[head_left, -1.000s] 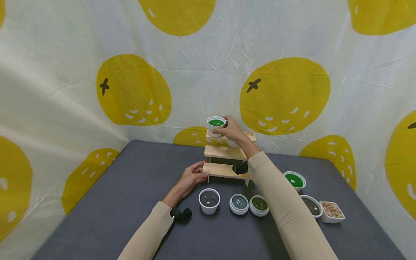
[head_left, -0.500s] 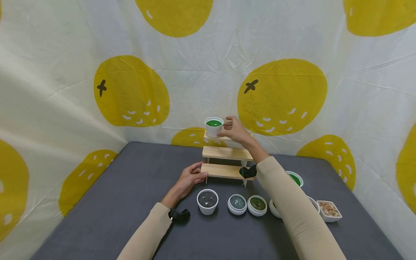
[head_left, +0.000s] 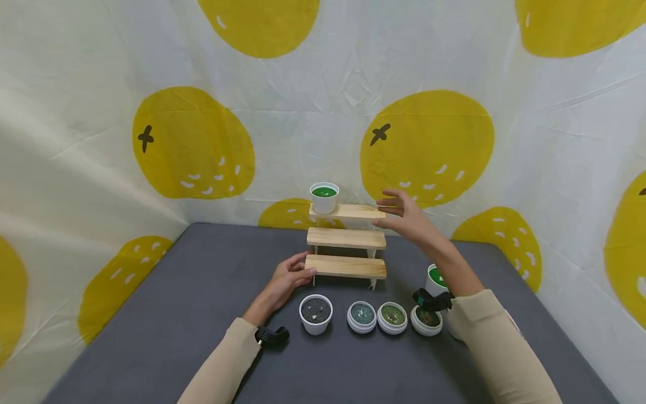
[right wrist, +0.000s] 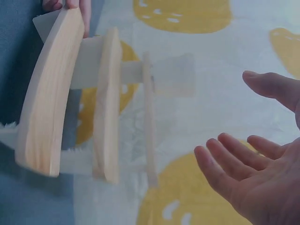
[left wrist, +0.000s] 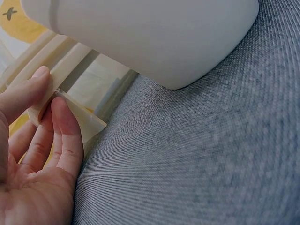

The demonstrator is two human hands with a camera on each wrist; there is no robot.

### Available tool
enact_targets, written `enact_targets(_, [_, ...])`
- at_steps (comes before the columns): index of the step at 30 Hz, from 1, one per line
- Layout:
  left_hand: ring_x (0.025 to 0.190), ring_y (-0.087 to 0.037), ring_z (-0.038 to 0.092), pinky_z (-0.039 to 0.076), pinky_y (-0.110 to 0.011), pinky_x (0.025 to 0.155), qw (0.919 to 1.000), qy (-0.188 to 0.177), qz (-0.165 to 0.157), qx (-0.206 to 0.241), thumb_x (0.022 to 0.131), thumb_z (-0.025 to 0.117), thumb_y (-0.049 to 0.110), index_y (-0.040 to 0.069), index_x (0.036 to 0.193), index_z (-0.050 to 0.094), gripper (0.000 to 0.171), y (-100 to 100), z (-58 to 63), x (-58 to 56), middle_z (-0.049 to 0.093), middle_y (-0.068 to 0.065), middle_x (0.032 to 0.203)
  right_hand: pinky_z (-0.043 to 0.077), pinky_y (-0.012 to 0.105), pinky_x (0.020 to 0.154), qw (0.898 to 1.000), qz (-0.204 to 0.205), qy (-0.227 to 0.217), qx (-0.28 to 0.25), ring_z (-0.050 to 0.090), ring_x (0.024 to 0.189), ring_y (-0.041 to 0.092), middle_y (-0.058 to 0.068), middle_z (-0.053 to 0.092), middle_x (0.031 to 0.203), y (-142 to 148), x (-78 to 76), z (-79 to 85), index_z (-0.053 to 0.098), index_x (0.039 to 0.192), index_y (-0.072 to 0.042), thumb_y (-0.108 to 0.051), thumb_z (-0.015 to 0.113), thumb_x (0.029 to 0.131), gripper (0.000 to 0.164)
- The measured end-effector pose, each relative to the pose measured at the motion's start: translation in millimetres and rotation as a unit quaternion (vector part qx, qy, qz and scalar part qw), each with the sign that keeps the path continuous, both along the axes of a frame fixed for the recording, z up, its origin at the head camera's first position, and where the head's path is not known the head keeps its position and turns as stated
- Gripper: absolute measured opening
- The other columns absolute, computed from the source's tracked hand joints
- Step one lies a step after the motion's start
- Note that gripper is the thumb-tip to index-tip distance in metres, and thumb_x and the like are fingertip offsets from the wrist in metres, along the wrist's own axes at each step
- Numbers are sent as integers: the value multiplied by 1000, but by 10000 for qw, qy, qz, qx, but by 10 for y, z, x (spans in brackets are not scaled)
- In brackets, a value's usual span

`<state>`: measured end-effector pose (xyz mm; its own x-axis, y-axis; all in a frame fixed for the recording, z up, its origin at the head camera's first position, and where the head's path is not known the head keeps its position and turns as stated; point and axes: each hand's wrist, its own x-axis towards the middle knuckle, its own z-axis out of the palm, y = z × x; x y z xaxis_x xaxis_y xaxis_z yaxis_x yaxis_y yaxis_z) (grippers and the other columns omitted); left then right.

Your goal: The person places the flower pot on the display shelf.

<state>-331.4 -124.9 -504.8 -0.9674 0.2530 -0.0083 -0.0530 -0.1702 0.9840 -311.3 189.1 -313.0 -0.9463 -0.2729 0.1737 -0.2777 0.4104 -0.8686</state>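
A three-tier wooden display stand stands toward the back of the table. My left hand pinches the left end of its lowest shelf; in the left wrist view the thumb lies on the wood and the fingers are beneath. On the top shelf's left end sits a white cup with green contents. My right hand is in the air by the top shelf's right end, fingers spread and holding nothing. The right wrist view shows its open palm beside the shelves.
In front of the stand are a white cup with dark grey contents and small round white tubs, one bluish, one greenish and one brown. Another green-filled cup is partly behind my right wrist. A patterned cloth hangs behind.
My right hand has let go of the green-filled cup on the top shelf and drawn away to the right. The left hand keeps its grip on the stand.
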Motion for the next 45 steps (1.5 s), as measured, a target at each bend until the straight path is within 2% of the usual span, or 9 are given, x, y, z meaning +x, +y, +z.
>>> enact_targets(5, [92, -11, 68, 58, -25, 81, 10000, -25, -65, -45, 94, 74, 7, 9, 155, 45, 67, 0, -14, 1, 68, -4, 102, 44, 60, 112, 9998, -126, 156, 34, 43, 147, 43, 24, 42, 159, 315, 329, -63, 22, 162, -6, -19, 73, 98, 83])
enact_targets(9, [91, -11, 68, 58, -24, 80, 10000, -23, -42, -10, 94, 74, 5, 9, 154, 47, 66, -1, -20, -9, 67, -4, 101, 54, 34, 102, 9996, -185, 180, 103, 44, 144, 44, 24, 43, 158, 518, 493, -172, 23, 161, -5, -19, 71, 99, 79])
enact_targets(13, [90, -11, 67, 58, -24, 79, 10000, 1, -30, 13, 94, 73, 4, 9, 154, 47, 65, -9, -19, -18, 67, -4, 101, 51, 13, 90, 9994, -231, 211, 120, 44, 142, 47, 27, 43, 156, 694, 551, -330, 26, 159, -2, -20, 69, 100, 75])
enact_targets(22, [88, -11, 66, 57, -23, 78, 9999, -39, -158, 21, 95, 71, 3, 7, 155, 45, 65, 2, -22, 0, 67, -3, 100, 52, 12, 89, 9976, -522, -35, 463, 55, 135, 29, 27, 45, 154, 1071, 587, -690, 34, 156, -1, -25, 67, 102, 68])
enact_targets(26, [89, -12, 66, 58, -23, 79, 9999, 0, -149, 32, 95, 72, 4, 8, 155, 45, 65, 4, -25, -24, 67, -4, 101, 55, 34, 102, 9955, -592, -107, 730, 49, 139, 44, 29, 44, 155, 1132, 543, -748, 33, 157, -2, -29, 68, 101, 71])
enact_targets(29, [89, -11, 67, 58, -23, 78, 10000, 17, -43, 31, 95, 72, 4, 7, 155, 45, 66, -18, -18, -25, 67, -4, 103, 40, 61, 115, 9941, -639, -200, 849, 37, 145, 53, 32, 40, 157, 1132, 479, -777, 31, 157, -1, -30, 70, 100, 76])
enact_targets(31, [89, -11, 67, 58, -23, 78, 10000, -6, -27, 28, 95, 72, 3, 7, 155, 45, 67, -22, -5, -20, 67, -5, 103, 29, 70, 117, 9939, -680, -271, 823, 30, 148, 57, 34, 36, 158, 1145, 455, -795, 29, 158, 1, -29, 72, 99, 79])
enact_targets(33, [90, -11, 67, 58, -23, 79, 10000, -34, -40, 5, 95, 71, 4, 8, 156, 44, 67, -35, 4, -10, 66, -5, 104, 25, 73, 117, 9934, -749, -299, 817, 26, 148, 58, 35, 34, 159, 1156, 444, -813, 28, 158, 1, -29, 73, 98, 81])
enact_targets(45, [92, -11, 67, 58, -23, 80, 9999, -65, -95, -2, 95, 72, 4, 9, 155, 45, 66, -40, 14, -11, 67, -6, 104, 30, 76, 111, 9872, -670, -828, 1184, 19, 148, 62, 37, 20, 163, 1387, 449, -872, 18, 160, 4, -30, 72, 98, 89])
